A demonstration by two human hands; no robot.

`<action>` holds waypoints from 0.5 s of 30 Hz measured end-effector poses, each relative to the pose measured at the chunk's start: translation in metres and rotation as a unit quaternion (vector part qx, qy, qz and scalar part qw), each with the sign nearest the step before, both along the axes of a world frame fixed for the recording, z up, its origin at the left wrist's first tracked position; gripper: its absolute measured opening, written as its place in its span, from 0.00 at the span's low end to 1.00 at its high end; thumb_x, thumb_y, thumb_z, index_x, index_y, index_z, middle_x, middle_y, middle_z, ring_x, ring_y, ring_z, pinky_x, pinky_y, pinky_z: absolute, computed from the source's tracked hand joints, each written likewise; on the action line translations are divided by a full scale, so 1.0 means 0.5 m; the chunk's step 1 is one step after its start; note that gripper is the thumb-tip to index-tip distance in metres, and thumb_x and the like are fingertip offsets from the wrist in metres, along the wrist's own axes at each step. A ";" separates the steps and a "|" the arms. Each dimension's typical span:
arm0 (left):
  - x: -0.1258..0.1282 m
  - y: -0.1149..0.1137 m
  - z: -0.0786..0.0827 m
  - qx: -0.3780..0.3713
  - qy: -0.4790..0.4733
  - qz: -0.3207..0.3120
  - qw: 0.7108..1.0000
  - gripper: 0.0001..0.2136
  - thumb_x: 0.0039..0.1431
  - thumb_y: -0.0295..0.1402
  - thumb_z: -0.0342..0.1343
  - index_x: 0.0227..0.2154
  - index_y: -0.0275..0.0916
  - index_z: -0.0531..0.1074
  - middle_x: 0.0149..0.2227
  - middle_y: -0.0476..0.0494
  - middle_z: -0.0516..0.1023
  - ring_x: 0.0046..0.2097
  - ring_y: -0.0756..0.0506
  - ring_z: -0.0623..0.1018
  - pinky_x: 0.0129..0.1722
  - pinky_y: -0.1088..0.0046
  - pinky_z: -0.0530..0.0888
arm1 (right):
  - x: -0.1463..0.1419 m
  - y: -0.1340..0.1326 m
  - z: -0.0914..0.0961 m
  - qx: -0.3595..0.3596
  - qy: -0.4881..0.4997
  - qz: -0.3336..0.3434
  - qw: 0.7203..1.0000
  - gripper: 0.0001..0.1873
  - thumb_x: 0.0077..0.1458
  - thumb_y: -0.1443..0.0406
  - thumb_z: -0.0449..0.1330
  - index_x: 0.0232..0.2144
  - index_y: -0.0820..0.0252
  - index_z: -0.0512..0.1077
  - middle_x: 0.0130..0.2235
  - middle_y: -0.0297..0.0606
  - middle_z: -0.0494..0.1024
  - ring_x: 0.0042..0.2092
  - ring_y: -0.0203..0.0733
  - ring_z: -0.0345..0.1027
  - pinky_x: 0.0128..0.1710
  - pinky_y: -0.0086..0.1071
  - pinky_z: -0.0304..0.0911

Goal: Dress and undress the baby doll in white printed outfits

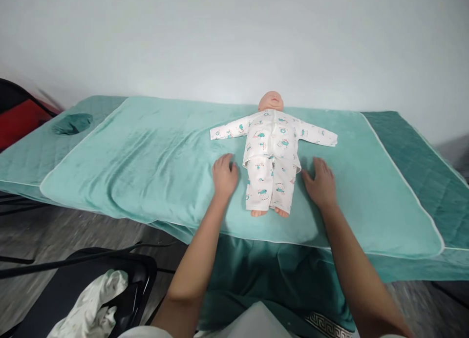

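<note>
Noting from my remote post, left to right: crumpled cloth (91, 304) on black chair (44, 294) | left hand (224, 176) half-open, fingers loosely bent, holding nothing, beside the doll (271, 142) | doll pajama-clad, on its back on green sheet (164, 142), arms outspread | right hand (320, 182) likewise half-open, empty, just beside its other leg.

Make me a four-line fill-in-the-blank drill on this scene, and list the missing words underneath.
1. The doll lies face up, on its ____, on the green cover.
2. The left hand and the right hand flank the doll, holding ____.
3. The doll's shirt and trousers have coloured prints on a ____ background.
4. A crumpled cloth lies on the black ____ at lower left.

Missing words: back; nothing; white; chair
</note>
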State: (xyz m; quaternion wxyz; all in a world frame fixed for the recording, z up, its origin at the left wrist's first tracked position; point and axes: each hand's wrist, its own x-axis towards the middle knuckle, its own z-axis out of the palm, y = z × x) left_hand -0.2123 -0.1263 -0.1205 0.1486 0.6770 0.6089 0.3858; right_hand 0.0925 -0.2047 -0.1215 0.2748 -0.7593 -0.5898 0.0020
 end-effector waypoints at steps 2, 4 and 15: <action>0.007 -0.048 -0.002 0.014 -0.039 -0.043 0.998 0.16 0.63 0.29 0.50 0.52 0.38 0.75 0.54 0.36 0.79 0.58 0.37 0.75 0.64 0.50 0.66 | -0.038 -0.063 -0.008 0.048 0.044 0.079 0.995 0.30 0.64 0.57 0.55 0.64 0.64 0.64 0.66 0.53 0.66 0.67 0.57 0.59 0.67 0.53 0.55; 0.009 -0.093 0.000 0.006 -0.097 -0.082 0.992 0.13 0.64 0.30 0.51 0.48 0.40 0.75 0.50 0.39 0.80 0.54 0.40 0.77 0.61 0.53 0.68 | -0.073 -0.123 -0.011 0.074 0.089 0.139 0.984 0.26 0.65 0.57 0.56 0.62 0.58 0.65 0.64 0.49 0.69 0.64 0.53 0.63 0.63 0.51 0.60; 0.039 -0.286 -0.035 0.045 -0.038 -0.140 0.988 0.27 0.59 0.42 0.64 0.59 0.42 0.67 0.47 0.39 0.75 0.50 0.40 0.75 0.52 0.59 0.72 | -0.153 -0.192 -0.006 0.066 0.124 0.208 0.968 0.09 0.60 0.62 0.63 0.40 0.56 0.66 0.39 0.40 0.74 0.42 0.48 0.70 0.44 0.43 0.64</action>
